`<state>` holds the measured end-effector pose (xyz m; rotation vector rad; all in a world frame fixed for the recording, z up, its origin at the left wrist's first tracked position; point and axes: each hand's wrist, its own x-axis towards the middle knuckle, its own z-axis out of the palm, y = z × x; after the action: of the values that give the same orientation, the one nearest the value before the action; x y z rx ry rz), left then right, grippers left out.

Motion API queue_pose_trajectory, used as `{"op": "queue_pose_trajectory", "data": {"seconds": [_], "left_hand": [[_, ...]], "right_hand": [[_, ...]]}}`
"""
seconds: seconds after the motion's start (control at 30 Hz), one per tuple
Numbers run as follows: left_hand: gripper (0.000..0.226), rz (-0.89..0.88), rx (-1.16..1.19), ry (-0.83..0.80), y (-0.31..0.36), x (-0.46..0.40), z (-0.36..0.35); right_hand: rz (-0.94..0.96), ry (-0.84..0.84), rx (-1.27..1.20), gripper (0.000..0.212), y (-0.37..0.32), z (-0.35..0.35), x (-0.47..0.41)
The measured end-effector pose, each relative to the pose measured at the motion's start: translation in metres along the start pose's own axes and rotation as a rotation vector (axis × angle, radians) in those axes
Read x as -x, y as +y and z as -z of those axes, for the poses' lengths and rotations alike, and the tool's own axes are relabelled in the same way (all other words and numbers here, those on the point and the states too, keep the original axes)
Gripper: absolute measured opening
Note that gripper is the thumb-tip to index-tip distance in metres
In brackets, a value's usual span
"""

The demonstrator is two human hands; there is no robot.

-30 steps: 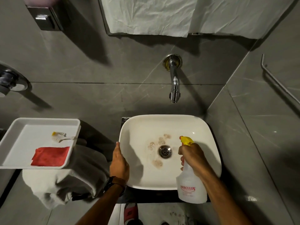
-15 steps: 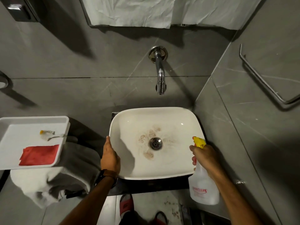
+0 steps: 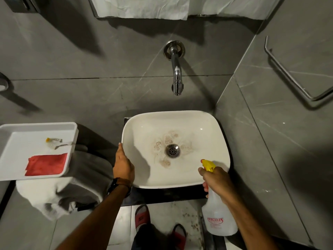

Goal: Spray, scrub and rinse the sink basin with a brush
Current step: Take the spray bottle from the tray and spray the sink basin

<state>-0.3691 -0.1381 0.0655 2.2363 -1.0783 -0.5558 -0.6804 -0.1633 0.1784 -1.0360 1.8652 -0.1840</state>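
Observation:
A white square sink basin (image 3: 207, 123) sits below a chrome wall tap (image 3: 176, 76). Brown stains (image 3: 164, 162) ring its metal drain (image 3: 172, 150). My left hand (image 3: 123, 165) rests on the basin's left rim, fingers closed over the edge. My right hand (image 3: 215, 179) grips a clear spray bottle (image 3: 219, 221) by its neck, with the yellow nozzle (image 3: 208, 164) over the basin's near right corner, pointing inward. A small white brush (image 3: 54, 143) with a yellow tip lies in a white tray (image 3: 36, 126) to the left.
A red cloth (image 3: 46, 164) lies in the tray, which rests on a pile of white and grey towels (image 3: 59, 193). A metal rail (image 3: 292, 78) runs along the right grey wall. Feet in red slippers (image 3: 143, 215) stand below the sink.
My right hand with the bottle moved from over the basin's middle to its near right corner. More wet, spread stain shows around the drain. The left hand stayed on the rim.

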Motion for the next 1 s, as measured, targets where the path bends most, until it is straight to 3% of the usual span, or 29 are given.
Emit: {"op": "queue_pose_trajectory", "data": {"seconds": [0.63, 1.0], "left_hand": [[0.074, 0.065, 0.0, -0.04, 0.012, 0.003, 0.009], [0.071, 0.062, 0.041, -0.035, 0.013, 0.004, 0.01]], "right_hand": [[0.079, -0.086, 0.128, 0.036, -0.03, -0.06, 0.024], [0.238, -0.205, 0.219, 0.054, -0.056, -0.105, 0.034]]}}
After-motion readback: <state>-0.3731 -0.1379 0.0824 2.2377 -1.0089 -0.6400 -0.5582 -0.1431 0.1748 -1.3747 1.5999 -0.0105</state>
